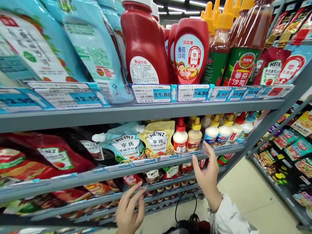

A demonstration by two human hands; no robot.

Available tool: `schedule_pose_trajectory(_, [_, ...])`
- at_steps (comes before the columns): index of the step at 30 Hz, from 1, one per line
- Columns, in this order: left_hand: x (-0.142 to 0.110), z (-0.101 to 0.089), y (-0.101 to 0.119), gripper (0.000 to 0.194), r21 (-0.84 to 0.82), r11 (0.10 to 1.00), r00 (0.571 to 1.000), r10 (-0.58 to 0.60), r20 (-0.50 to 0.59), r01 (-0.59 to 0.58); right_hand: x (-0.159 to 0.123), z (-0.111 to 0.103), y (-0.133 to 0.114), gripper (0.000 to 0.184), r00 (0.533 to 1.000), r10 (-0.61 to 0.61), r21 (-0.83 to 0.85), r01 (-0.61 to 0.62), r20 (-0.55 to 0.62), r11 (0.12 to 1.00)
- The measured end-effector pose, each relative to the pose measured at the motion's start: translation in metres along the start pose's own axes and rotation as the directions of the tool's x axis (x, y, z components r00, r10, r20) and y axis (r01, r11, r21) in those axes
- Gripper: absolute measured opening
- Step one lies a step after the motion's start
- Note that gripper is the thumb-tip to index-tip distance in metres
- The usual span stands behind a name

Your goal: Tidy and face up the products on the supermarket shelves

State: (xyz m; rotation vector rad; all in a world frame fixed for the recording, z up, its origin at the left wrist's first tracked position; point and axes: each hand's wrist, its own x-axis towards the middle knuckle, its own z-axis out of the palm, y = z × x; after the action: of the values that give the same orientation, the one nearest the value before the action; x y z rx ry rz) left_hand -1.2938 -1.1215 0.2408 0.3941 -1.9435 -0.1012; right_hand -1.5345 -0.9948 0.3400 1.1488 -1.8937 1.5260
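Observation:
My right hand [208, 172] is raised at the edge of the second shelf, thumb and fingers apart and holding nothing. Just past its fingertips stand a white salad dressing bottle [211, 132] with a yellow cap and a tan squeeze bottle [195, 137]. A small white bottle with a red cap [180, 137] is beside them. Lower and to the left, my left hand [131, 209] has its fingers extended near a lower shelf edge, with nothing in it. Above it on the second shelf are a yellow Heinz pouch [157, 139] and a light blue Heinz pouch [123, 141].
The upper shelf [156, 111] carries red ketchup bottles [191, 51], light blue bottles [81, 28] and sauce bottles with orange caps [246, 44]. Price tags [151, 93] line its edge. Across the tiled floor [245, 188], another rack [286, 190] holds packaged food at the right.

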Motion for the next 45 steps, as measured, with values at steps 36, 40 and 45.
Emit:
schedule_pose_trajectory(36, [0.132, 0.082, 0.083, 0.063, -0.095, 0.995, 0.999, -0.037, -0.009, 0.036, 0.083, -0.017, 0.011, 0.039, 0.997, -0.082, -0.061, 0.081, -0.005, 0.995])
schedule_pose_trajectory(40, [0.15, 0.104, 0.097, 0.075, 0.026, 0.995, 0.996, -0.094, 0.001, 0.094, 0.042, -0.053, 0.023, 0.034, 0.972, -0.225, 0.049, 0.229, -0.068, 0.972])
schedule_pose_trajectory(45, [0.158, 0.119, 0.107, 0.065, 0.299, 0.933, 0.975, -0.22, 0.04, 0.198, 0.011, -0.085, 0.059, 0.034, 0.958, -0.277, 0.107, 0.27, 0.066, 0.957])
